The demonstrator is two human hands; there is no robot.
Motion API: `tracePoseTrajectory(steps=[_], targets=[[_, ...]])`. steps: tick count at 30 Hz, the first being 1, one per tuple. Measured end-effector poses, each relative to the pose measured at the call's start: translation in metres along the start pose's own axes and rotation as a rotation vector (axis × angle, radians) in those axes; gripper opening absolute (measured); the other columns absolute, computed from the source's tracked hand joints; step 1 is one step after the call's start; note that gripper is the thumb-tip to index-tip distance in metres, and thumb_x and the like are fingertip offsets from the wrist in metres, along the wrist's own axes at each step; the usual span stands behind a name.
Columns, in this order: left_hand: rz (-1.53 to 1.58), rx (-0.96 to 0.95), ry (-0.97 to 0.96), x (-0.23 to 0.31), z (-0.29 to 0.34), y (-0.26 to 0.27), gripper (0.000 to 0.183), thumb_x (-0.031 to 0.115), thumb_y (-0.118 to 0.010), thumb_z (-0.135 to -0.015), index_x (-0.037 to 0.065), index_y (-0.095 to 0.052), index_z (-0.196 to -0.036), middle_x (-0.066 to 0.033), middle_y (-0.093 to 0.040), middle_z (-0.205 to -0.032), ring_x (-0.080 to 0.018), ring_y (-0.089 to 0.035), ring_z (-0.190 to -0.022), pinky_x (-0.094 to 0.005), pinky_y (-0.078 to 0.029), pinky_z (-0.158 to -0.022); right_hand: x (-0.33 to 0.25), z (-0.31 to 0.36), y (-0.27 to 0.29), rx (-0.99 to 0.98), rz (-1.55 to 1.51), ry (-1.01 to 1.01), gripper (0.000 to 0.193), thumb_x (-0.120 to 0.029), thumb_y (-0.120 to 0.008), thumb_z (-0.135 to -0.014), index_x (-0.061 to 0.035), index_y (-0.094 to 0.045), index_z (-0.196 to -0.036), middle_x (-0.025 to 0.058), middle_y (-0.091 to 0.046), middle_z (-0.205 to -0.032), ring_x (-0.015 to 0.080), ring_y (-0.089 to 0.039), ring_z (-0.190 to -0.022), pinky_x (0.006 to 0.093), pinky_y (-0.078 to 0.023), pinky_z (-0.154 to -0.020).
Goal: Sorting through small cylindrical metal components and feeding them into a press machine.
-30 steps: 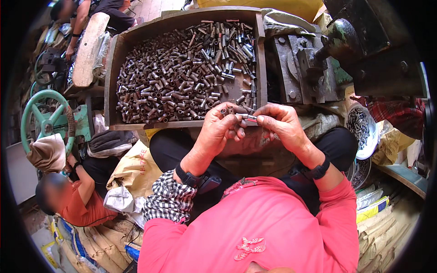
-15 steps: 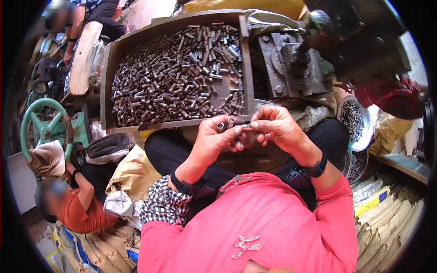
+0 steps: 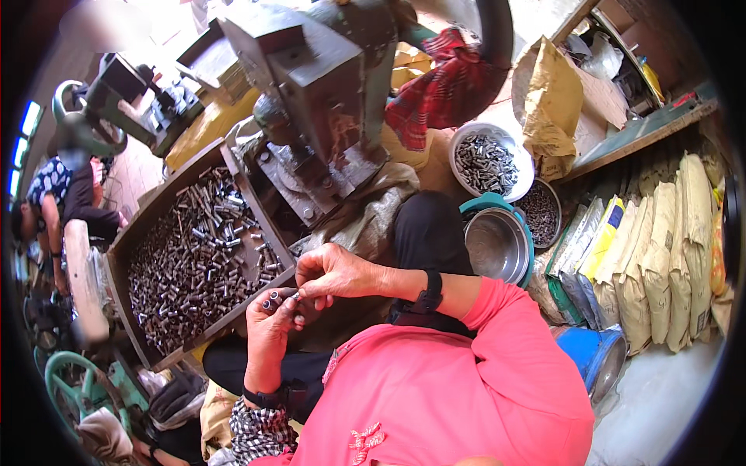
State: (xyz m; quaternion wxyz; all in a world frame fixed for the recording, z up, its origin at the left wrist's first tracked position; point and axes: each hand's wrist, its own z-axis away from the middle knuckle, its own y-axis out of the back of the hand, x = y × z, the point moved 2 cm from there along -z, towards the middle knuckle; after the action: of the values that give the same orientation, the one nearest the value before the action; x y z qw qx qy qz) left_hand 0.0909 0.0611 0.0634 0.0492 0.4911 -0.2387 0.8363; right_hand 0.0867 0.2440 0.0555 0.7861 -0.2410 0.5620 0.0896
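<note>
So, a brown wooden open-topped tray holds small dark metal tubes, heaped left and thinning toward its right edge. Just off its near right corner, the left hand is half curled around a couple more; beside its thumb, the right hand has its fingertips pinched together, seemingly on a small silvery bit. I'd guess the tubes are light, stiff, slightly slick: grip them mid-barrel
</note>
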Motion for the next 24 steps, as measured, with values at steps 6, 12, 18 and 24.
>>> tracePoseTrajectory(steps=[6, 12, 18, 24], targets=[[-0.013, 0.102, -0.032, 0.014, -0.004, 0.008, 0.016, 0.007, -0.062, -0.084, -0.001, -0.059, -0.098, -0.0058, -0.062, -0.079, -0.0097, -0.057, -0.059, -0.0212, -0.047, -0.050, -0.081, 0.071, 0.027, 0.402, 0.683, 0.385, 0.031, -0.023, -0.064, -0.079, -0.0010, -0.059, -0.101, 0.0189, -0.062, -0.089, 0.0320, -0.062, -0.082, 0.0377, -0.048, -0.071], [-0.062, 0.166, -0.113, 0.035, -0.030, 0.023, 0.016, 0.008, -0.064, -0.084, -0.002, -0.059, -0.094, -0.0072, -0.063, -0.079, -0.0111, -0.059, -0.062, -0.0223, -0.049, -0.053, -0.160, 0.157, 0.105, 1.372, 0.882, 1.151, 0.037, -0.009, -0.053, -0.089, 0.0092, -0.043, -0.119, 0.0192, -0.053, -0.116, 0.0274, -0.049, -0.110, 0.0365, -0.036, -0.097], [-0.188, 0.137, -0.203, 0.049, -0.105, 0.010, 0.019, 0.013, -0.063, -0.085, -0.002, -0.059, -0.097, -0.0053, -0.062, -0.078, -0.0113, -0.061, -0.062, -0.0218, -0.050, -0.051, -0.099, 0.113, 0.188, 1.210, 0.705, 0.791, 0.037, -0.013, -0.058, -0.088, 0.0033, -0.050, -0.120, 0.0097, -0.054, -0.118, 0.0158, -0.048, -0.109, 0.0288, -0.036, -0.094], [-0.159, 0.184, -0.208, 0.048, -0.174, 0.024, 0.020, 0.014, -0.065, -0.083, 0.000, -0.058, -0.097, -0.0044, -0.063, -0.080, -0.0112, -0.063, -0.065, -0.0223, -0.052, -0.055, -0.096, 0.103, 0.212, 1.070, 0.423, 0.835, 0.040, -0.006, -0.062, -0.083, -0.0028, -0.051, -0.121, 0.0065, -0.054, -0.119, 0.0182, -0.051, -0.109, 0.0350, -0.037, -0.097]])
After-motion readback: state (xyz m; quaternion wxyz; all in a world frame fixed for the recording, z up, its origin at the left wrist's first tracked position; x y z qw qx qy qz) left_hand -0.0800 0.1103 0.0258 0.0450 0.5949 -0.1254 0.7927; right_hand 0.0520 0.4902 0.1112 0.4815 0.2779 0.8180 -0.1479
